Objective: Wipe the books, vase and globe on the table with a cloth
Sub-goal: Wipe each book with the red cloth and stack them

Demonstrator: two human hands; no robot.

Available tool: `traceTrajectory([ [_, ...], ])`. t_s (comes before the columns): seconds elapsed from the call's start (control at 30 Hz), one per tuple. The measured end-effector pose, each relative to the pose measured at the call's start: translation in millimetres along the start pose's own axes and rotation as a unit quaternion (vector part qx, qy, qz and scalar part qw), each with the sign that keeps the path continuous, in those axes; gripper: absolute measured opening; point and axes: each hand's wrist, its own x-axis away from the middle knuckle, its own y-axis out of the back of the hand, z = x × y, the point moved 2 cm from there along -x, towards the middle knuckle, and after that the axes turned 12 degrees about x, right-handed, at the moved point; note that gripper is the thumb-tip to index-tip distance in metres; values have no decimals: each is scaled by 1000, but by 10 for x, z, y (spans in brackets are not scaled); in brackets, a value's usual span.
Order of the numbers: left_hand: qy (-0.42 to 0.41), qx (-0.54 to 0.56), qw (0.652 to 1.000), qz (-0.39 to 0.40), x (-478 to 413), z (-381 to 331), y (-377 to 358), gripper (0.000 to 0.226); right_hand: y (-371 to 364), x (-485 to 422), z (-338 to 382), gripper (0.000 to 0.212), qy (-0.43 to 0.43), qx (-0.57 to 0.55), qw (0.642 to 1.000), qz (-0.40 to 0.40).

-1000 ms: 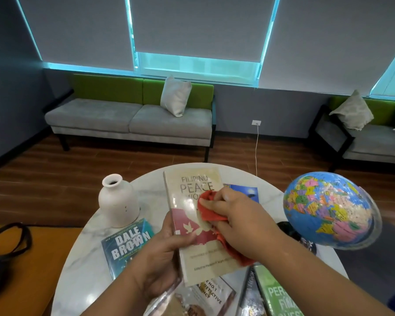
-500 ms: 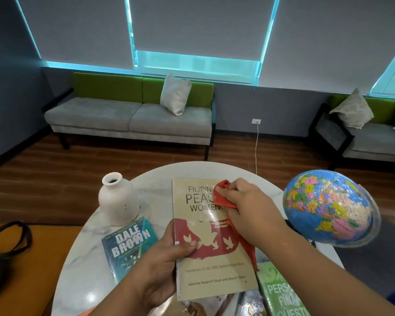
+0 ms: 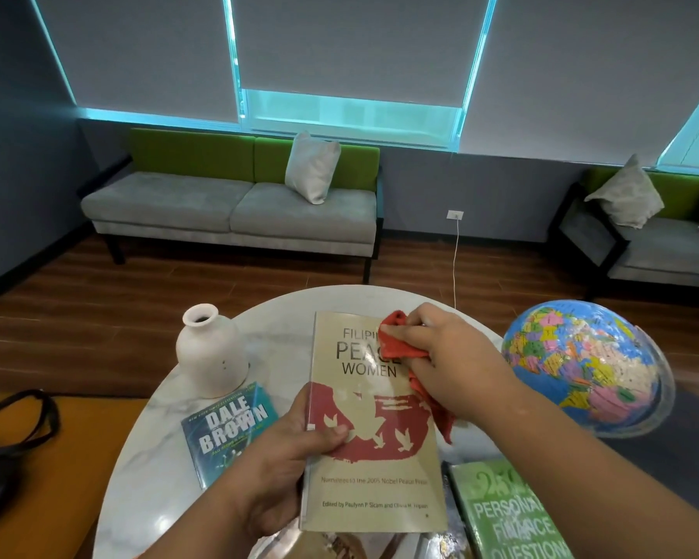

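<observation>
The left hand (image 3: 295,453) grips the beige book (image 3: 372,470) by its left edge, thumb on the cover, above the desk (image 3: 146,457). The right hand (image 3: 448,365) clutches the red cloth (image 3: 396,342), which was at the cover's middle a second ago and is now pressed to its upper right corner. The vase (image 3: 212,351) stands left of the book and the globe (image 3: 582,365) right of it.

dim room, cyan window glow, fisheye edges

Vase (image 3: 212,351) left of held book (image 3: 372,421), globe (image 3: 582,363) right.
</observation>
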Motion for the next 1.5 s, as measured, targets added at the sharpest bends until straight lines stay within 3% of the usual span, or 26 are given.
traceTrajectory([
  [0.17, -12, -17, 1000, -3, -27, -24, 51, 63, -3, 37, -14, 32, 5, -55, 998, 43],
  [0.27, -14, -29, 999, -1, -60, 16, 44, 63, -3, -2, -2, 35, -32, -46, 998, -3],
  [0.4, -25, -30, 999, 1, -74, 0, 44, 63, -95, 74, 128, 41, 19, -57, 997, 42],
  [0.53, -18, -24, 1000, 2, -56, 1, 29, 62, -104, 33, 15, 38, -54, -55, 997, 13],
  [0.6, -17, -25, 1000, -1, -59, -9, 3, 61, -128, 70, 80, 41, -28, -49, 998, 2],
  [0.67, -25, -26, 999, -9, -54, -38, 11, 62, -155, 120, 129, 41, 22, -66, 997, 25],
  [0.73, -29, -26, 999, -14, -42, -52, 18, 62, -155, 124, 82, 37, 21, -88, 994, 56],
  [0.83, -25, -16, 999, -15, -42, -26, -19, 59, -167, 107, 52, 37, -20, -83, 996, 16],
  [0.93, -42, -10, 999, -17, -66, -18, -47, 57, -197, 204, 209, 48, 39, -72, 997, 9],
  [1.0, -45, -10, 999, -25, -62, -9, -33, 53, -229, 256, 231, 42, 67, -77, 994, 36],
  [1.17, -27, -12, 999, -28, -73, 34, -51, 58, -224, 202, 182, 36, -9, -78, 996, -29],
  [1.33, -39, 3, 999, -26, -71, 3, -30, 55, -254, 292, 273, 37, 109, -39, 993, 32],
  [1.43, -21, -14, 999, -20, -69, 9, -20, 58, -262, 225, 160, 36, 39, -46, 998, -5],
  [1.5, -23, -13, 1000, -13, -80, 1, -56, 58, -257, 228, 235, 36, 36, -48, 997, -45],
])
